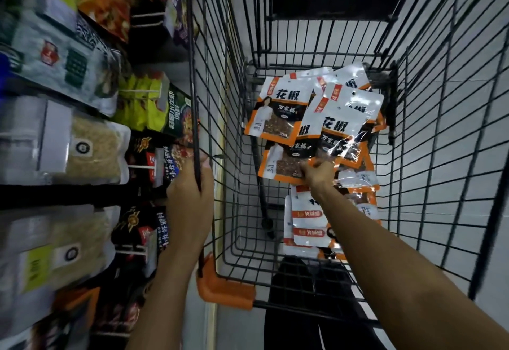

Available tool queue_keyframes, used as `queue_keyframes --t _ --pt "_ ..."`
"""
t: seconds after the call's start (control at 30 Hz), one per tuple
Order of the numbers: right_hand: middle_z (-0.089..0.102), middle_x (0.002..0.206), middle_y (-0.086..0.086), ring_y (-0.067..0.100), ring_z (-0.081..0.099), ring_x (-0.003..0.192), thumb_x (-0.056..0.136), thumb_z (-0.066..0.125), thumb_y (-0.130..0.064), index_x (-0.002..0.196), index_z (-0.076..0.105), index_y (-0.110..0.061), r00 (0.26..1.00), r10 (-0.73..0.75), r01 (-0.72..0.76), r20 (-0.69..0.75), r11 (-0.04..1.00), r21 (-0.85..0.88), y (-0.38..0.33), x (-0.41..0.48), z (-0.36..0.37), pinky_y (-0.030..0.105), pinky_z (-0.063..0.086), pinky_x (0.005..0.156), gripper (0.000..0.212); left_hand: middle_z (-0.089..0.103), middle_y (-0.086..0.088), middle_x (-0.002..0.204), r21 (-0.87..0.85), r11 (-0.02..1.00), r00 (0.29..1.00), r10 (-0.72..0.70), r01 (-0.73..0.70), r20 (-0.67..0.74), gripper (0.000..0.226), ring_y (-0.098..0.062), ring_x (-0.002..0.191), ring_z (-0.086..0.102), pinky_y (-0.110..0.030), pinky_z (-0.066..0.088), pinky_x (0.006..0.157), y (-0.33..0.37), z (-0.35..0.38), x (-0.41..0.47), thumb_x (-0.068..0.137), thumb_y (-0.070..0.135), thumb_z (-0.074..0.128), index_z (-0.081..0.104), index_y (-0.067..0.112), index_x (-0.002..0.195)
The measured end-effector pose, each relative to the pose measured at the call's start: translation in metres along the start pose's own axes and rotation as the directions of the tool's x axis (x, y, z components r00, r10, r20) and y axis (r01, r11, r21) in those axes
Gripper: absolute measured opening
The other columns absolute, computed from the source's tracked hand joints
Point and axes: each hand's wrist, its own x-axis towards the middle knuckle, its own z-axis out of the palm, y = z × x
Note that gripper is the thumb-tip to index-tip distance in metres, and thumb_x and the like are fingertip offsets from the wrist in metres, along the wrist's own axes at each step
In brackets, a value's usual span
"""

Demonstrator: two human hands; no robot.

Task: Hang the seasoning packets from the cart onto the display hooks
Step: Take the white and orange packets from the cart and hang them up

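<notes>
Several seasoning packets (311, 118) fan up from the right hand (316, 175), fingers pinching their lower edges above the cart (194, 80), while the left hand (190, 184), fingers wrapped round its left rim, likely steadies it beside the display hooks (137, 167).

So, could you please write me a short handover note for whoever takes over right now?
Left hand: grips the cart's side rail.
Right hand: inside the cart, pinches a fanned bunch of seasoning packets by their lower edges.
More packets lie lower in the cart, under the forearm.
Done: no packets of this kind are seen on the display hooks in view.
Left: hang the held bunch, then the rest.
</notes>
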Motion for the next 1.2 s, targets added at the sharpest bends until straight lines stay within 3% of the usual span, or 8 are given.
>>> queue_keyframes --t 0.23,0.4,0.5,0.6,0.7,0.87,1.1,1.2 --pt "0.061 0.094 0.009 0.026 0.058 0.096 0.097 0.051 -0.011 0.106 0.054 -0.007 0.995 -0.093 0.093 -0.036 0.996 -0.005 -0.002 -0.029 -0.042 0.038 0.050 0.081 0.010 0.044 0.007 0.060 0.080 0.997 0.999 -0.020 0.016 0.046 0.023 -0.016 0.053 0.047 -0.025 0.031 0.047 0.005 -0.009 -0.001 0.101 0.023 0.041 0.057 0.007 0.097" --pt "0.055 0.133 0.023 0.036 0.053 0.123 0.098 0.051 -0.010 0.130 0.048 0.004 0.984 -0.177 0.175 0.008 0.979 0.099 -0.010 -0.075 -0.091 0.052 0.045 0.102 0.036 0.062 -0.015 0.108 0.207 0.978 0.995 0.026 -0.005 -0.099 0.029 -0.031 0.101 0.057 -0.035 0.044 0.078 0.037 -0.029 -0.003 0.099 0.016 0.047 0.054 0.002 0.123" --pt "0.066 0.121 0.015 0.029 0.065 0.109 0.098 0.051 -0.013 0.129 0.053 -0.003 0.956 -0.258 0.217 0.136 0.941 0.260 -0.022 -0.111 -0.113 0.041 0.057 0.086 0.032 0.060 -0.016 0.116 0.129 0.984 0.975 0.142 -0.120 -0.172 0.030 -0.028 0.108 0.055 -0.034 0.044 0.090 0.069 -0.025 -0.002 0.095 0.014 0.053 0.055 0.000 0.122" --pt "0.070 0.104 0.002 0.022 0.070 0.095 0.096 0.054 -0.012 0.114 0.062 -0.007 0.907 -0.316 0.195 0.280 0.901 0.387 -0.036 -0.140 -0.124 0.029 0.057 0.073 0.020 0.059 0.002 0.116 -0.207 0.971 0.989 -0.094 0.116 0.114 0.044 -0.012 0.109 0.054 -0.020 0.039 0.090 0.095 -0.004 0.007 0.090 0.029 0.063 0.052 0.008 0.127" --pt "0.074 0.097 0.000 0.020 0.069 0.094 0.095 0.055 -0.012 0.099 0.070 -0.025 0.849 -0.289 0.110 0.441 0.915 0.388 -0.044 -0.149 -0.120 0.032 0.057 0.081 0.020 0.073 0.006 0.097 -0.455 0.720 0.804 -0.243 0.524 0.542 0.046 -0.011 0.093 0.069 -0.017 0.052 0.072 0.097 0.015 0.016 0.075 0.038 0.072 0.064 0.012 0.111" --pt "0.072 0.098 0.005 0.015 0.069 0.089 0.092 0.058 -0.019 0.104 0.066 -0.012 0.800 -0.242 0.051 0.549 0.939 0.340 -0.048 -0.121 -0.111 0.020 0.054 0.072 0.016 0.075 -0.007 0.096 -0.478 0.536 0.694 -0.329 0.696 0.640 0.031 -0.023 0.089 0.072 -0.037 0.057 0.075 0.064 0.040 0.024 0.062 0.023 0.081 0.071 0.021 0.092" --pt "0.068 0.101 0.021 0.031 0.065 0.092 0.094 0.059 -0.018 0.101 0.063 0.003 0.989 -0.141 0.141 -0.045 0.990 -0.007 -0.041 -0.003 -0.097 0.044 0.054 0.084 0.023 0.069 -0.011 0.087 -0.470 0.464 0.660 -0.528 0.751 0.534 0.020 -0.025 0.077 0.069 -0.039 0.056 0.073 0.037 0.079 0.041 0.077 0.007 0.076 0.059 0.016 0.085" --pt "0.066 0.100 0.020 0.028 0.061 0.091 0.093 0.060 -0.013 0.099 0.062 0.000 0.997 -0.047 0.047 -0.054 0.999 0.010 -0.026 0.028 -0.080 0.032 0.051 0.074 0.014 0.069 -0.006 0.079 -0.458 0.498 0.676 -0.568 0.737 0.469 0.022 -0.023 0.071 0.068 -0.034 0.057 0.066 0.025 0.087 0.046 0.075 0.010 0.079 0.058 0.014 0.082"
